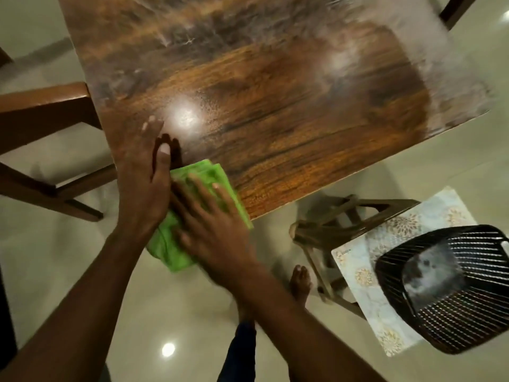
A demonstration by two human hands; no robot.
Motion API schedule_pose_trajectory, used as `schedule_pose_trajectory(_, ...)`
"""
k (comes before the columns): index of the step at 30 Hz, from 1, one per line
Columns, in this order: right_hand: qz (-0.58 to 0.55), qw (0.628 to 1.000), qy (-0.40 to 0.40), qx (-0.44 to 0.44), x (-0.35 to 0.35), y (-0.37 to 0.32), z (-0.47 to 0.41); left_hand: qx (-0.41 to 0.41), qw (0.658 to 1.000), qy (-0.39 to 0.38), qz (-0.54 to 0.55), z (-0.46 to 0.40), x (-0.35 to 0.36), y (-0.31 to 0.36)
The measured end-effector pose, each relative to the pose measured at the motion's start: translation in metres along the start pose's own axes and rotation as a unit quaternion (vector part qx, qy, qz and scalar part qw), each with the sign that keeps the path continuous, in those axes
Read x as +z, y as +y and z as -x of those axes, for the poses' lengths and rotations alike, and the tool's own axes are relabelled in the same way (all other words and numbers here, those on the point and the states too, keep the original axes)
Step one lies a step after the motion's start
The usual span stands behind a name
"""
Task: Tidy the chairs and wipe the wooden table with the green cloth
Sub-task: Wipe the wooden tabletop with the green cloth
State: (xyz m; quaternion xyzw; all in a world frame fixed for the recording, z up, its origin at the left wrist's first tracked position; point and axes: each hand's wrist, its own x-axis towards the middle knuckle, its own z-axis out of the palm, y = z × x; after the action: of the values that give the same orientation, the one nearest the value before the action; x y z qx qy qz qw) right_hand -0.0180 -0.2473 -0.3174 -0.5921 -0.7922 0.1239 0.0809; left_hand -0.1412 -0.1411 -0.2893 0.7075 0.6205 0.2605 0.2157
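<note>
Hanging half over the near corner of the table [275, 86], at about 7 o'clock on the top, the green cloth [176, 244] is the thing most likely to go wrong: I judge it could slide off to the floor [192, 312] if the hands push more toward the edge, because only its far part lies on the wood. The picture is blurred there, so I cannot tell how much still rests on the top.

The left hand [140, 175] lies flat with straight fingers, partly on the wood and touching the cloth's left side. The right hand [209, 224] presses on the cloth with spread, straight fingers; neither hand clasps it.

Counted, from largest: one table; one brown chair [41, 117] at 9 o'clock, and a dark piece at 1 o'clock that may be another chair. One stool [330, 230] with a patterned board stands at 4 o'clock, carrying one black basket [451, 293] that a knock could tip. One cloth.
</note>
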Motion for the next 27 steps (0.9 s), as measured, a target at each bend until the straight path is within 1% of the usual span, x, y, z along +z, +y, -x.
schedule_pose_trajectory(3, 0.04, 0.996, 0.039, 0.065, -0.024, 0.089, 0.016, -0.003, 0.999, -0.033, 0.01, 0.012, 0.02, 0.019)
schedule_pose_trajectory(5, 0.071, 0.992, 0.045, 0.091, -0.045, 0.152, 0.024, 0.036, 0.996, -0.077, -0.027, 0.016, 0.039, 0.033)
schedule_pose_trajectory(8, 0.096, 0.987, 0.039, 0.12, -0.071, 0.233, 0.02, 0.112, 0.981, -0.137, -0.076, 0.011, 0.071, 0.057)
schedule_pose_trajectory(10, 0.096, 0.987, 0.03, 0.129, -0.085, 0.271, 0.009, 0.133, 0.975, -0.152, -0.094, 0.008, 0.092, 0.075)
schedule_pose_trajectory(12, 0.09, 0.988, 0.023, 0.124, -0.096, 0.293, -0.004, 0.12, 0.976, -0.14, -0.117, 0.006, 0.11, 0.086)
schedule_pose_trajectory(14, 0.099, 0.988, 0.022, 0.118, -0.098, 0.302, -0.012, 0.104, 0.975, -0.128, -0.151, 0.006, 0.121, 0.09)
schedule_pose_trajectory(16, 0.101, 0.987, 0.014, 0.122, -0.096, 0.298, -0.011, 0.108, 0.973, -0.121, -0.162, 0.007, 0.123, 0.09)
schedule_pose_trajectory(18, 0.101, 0.987, 0.01, 0.128, -0.095, 0.297, -0.008, 0.108, 0.972, -0.127, -0.166, 0.007, 0.121, 0.089)
schedule_pose_trajectory(20, 0.096, 0.986, -0.013, 0.137, -0.103, 0.291, -0.014, 0.104, 0.97, -0.137, -0.172, 0.006, 0.121, 0.088)
schedule_pose_trajectory(21, 0.088, 0.985, -0.031, 0.143, -0.109, 0.286, -0.015, 0.104, 0.968, -0.158, -0.167, 0.004, 0.118, 0.091)
schedule_pose_trajectory(23, 0.071, 0.975, -0.061, 0.2, -0.126, 0.258, -0.006, 0.101, 0.956, -0.21, -0.18, 0.001, 0.105, 0.101)
schedule_pose_trajectory(24, 0.058, 0.968, -0.039, 0.242, -0.138, 0.242, 0.005, 0.099, 0.949, -0.233, -0.189, -0.003, 0.096, 0.107)
schedule_pose_trajectory(26, 0.037, 0.959, 0.042, 0.278, -0.147, 0.218, 0.042, 0.044, 0.935, -0.296, -0.19, -0.01, 0.079, 0.116)
schedule_pose_trajectory(27, 0.045, 0.953, 0.052, 0.294, -0.153, 0.203, 0.073, 0.038, 0.929, -0.313, -0.192, -0.01, 0.072, 0.124)
